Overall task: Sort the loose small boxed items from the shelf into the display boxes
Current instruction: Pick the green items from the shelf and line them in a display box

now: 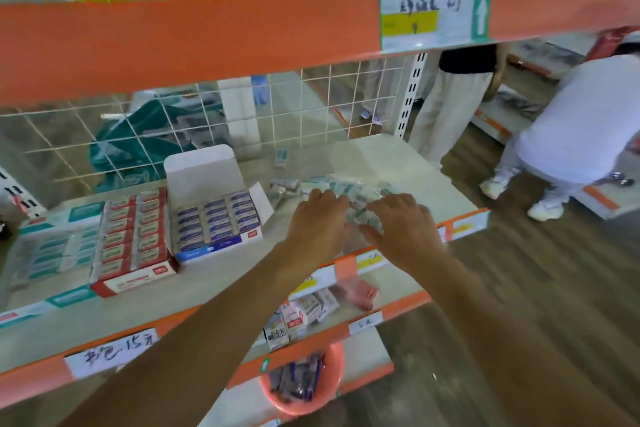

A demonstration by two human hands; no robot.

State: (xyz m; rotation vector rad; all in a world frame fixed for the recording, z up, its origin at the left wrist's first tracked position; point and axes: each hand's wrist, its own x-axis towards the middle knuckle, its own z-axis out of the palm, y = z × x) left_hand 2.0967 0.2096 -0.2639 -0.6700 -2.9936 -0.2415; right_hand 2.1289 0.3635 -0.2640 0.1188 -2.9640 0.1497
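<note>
Shelf (398, 163): pale board lay under both hands, and it carried everything named below.
Display boxes: three stood in a row to the left of the fingers. The blue box (214, 218), with its lid up, was the nearest to them, then the red box (133, 236), then the teal box (52, 246), the farthest.
Loose pile (346, 185): small greenish boxed items lay directly under the fingertips and a little beyond them. The long axis of the heap ran left to right along the shelf.
Left hand (320, 218): it rested on the left part of the pile and was the hand nearer to the display boxes.
Right hand (403, 222): it rested on the right part of the pile.
Left fingers (332, 198): they were bent down into the items. Whether they held any I could not tell.
Right fingers (398, 201): they were spread and only lightly curved, lying flat on the items without gripping.
Lone item (280, 158): it lay apart, beyond the left fingertips, toward the wire grid.
</note>
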